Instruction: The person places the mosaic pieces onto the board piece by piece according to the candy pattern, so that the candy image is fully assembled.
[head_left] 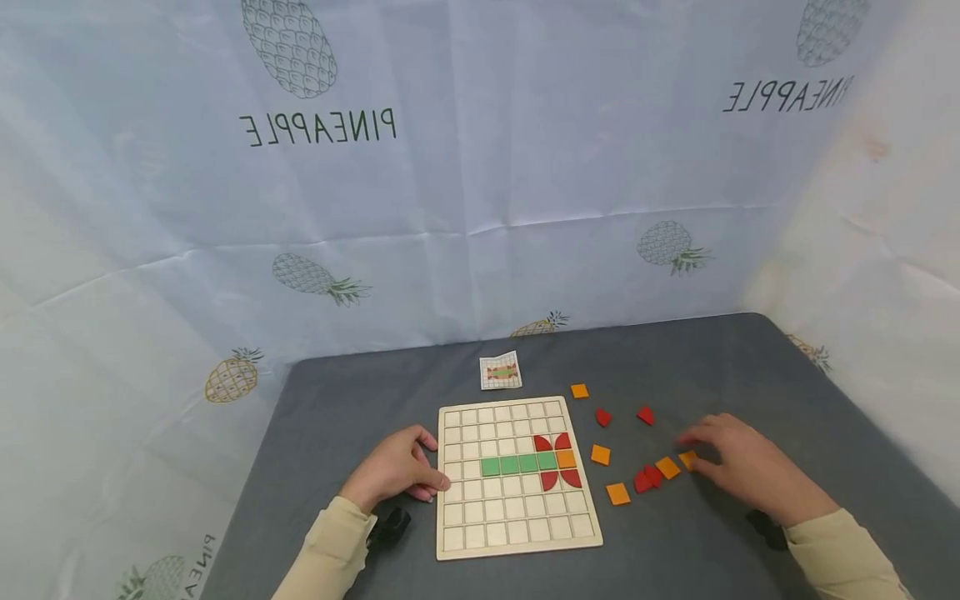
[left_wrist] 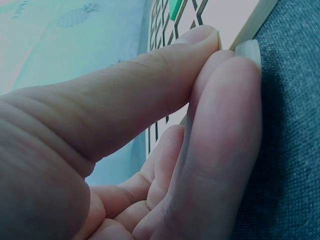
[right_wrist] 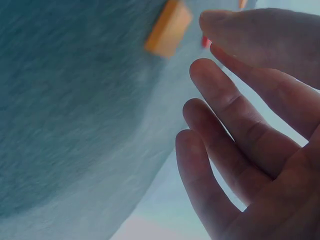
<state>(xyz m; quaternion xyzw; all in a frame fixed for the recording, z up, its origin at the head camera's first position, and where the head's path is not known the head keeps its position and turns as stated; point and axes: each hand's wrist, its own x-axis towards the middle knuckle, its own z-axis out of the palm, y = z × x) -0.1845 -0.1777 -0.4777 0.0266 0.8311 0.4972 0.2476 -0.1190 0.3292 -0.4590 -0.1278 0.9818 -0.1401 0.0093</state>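
Note:
A light wooden grid board (head_left: 495, 533) lies on the grey table. A row of green square tiles (head_left: 509, 465) sits in its cells, ending at an orange tile (head_left: 566, 459), with several red curved pieces (head_left: 571, 478) above and below that end. My left hand (head_left: 397, 467) pinches the board's left edge, thumb on top and index finger against the side. Over at the right, my right hand (head_left: 738, 460) hovers by a loose orange square (head_left: 686, 460), its fingers loosely bent. In the right wrist view, an orange square (right_wrist: 169, 31) lies apart from the fingertips.
Between board and right hand lie more loose pieces: orange squares (head_left: 618, 494) and red curved pieces (head_left: 646, 415). A small pattern card (head_left: 511, 380) rests behind the board. A pineapple-print cloth (head_left: 480, 167) hangs along the table's back edge.

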